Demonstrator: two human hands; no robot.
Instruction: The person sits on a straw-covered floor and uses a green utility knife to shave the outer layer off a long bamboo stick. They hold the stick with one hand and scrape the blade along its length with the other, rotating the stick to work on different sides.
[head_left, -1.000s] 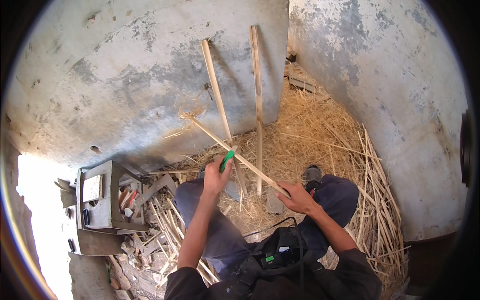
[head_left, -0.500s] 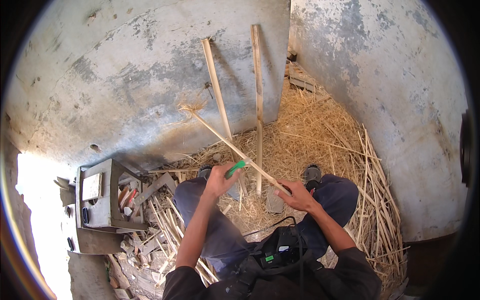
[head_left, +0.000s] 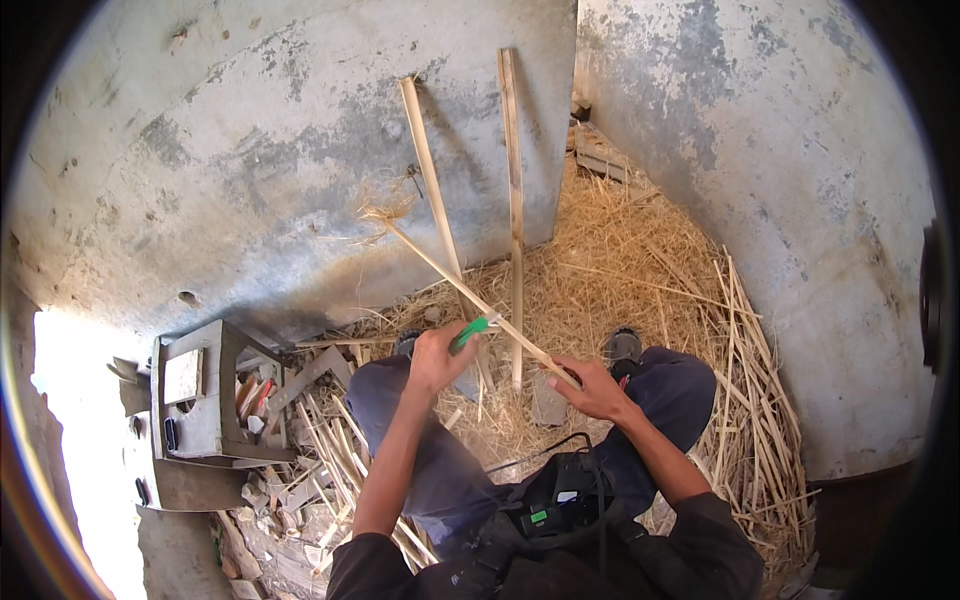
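Observation:
My left hand [head_left: 436,358] is closed round a green-handled tool [head_left: 469,335]. Its short, pale head rests against a long wooden strip [head_left: 440,268]; the kind of blade is too small to make out. The near end of that strip is in my closed right hand [head_left: 592,386], by my right knee. From there the strip slants up and away to the left, and curly shavings [head_left: 385,213] cling to its far end.
Two more strips, one on the left [head_left: 428,165] and one on the right [head_left: 512,150], lean on the worn wall [head_left: 300,150]. Shavings [head_left: 620,270] cover the floor. Thin sticks [head_left: 745,400] are piled at right. A stool-like wooden frame [head_left: 205,430] lies left, beside wood scraps [head_left: 270,500].
The green tool and both hands stay in nearly the same place on the strip. The whole view has shifted very slightly.

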